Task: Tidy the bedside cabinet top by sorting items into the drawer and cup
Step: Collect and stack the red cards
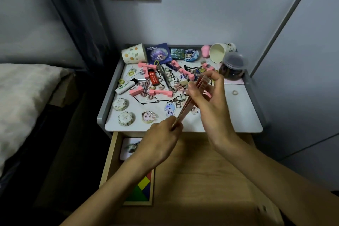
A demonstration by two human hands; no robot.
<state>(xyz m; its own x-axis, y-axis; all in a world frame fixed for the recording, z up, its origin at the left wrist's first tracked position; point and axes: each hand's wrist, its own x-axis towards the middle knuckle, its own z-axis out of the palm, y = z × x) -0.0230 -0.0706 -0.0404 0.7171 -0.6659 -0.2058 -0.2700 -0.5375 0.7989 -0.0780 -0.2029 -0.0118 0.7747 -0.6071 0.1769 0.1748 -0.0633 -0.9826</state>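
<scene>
both my hands are pinched on one thin stack of reddish-pink cards [185,108] held edge-on — the left hand [161,137] grips the near end between thumb and curled fingers, the right hand [207,95] clamps the far end, thumb on one face and fingers on the other. the stack slants up from lower left to upper right, lifted above the front of the grey-rimmed white bedside cabinet top [238,115]. both forearms reach in from the bottom, the right wrist bent higher than the left.

below the hands the light wooden drawer [201,161] stands pulled open, a framed multicoloured tangram puzzle [143,187] lying at its left side. an upright spotted paper cup [134,54] sits at the back left corner of the top; a second paper cup [219,52] lies tipped on its side at the back right.

a dark blue badge packet [158,54] reads "honkai star rail". the red lighter [153,77] and white lighter [126,86] carry print i can't make out.
</scene>
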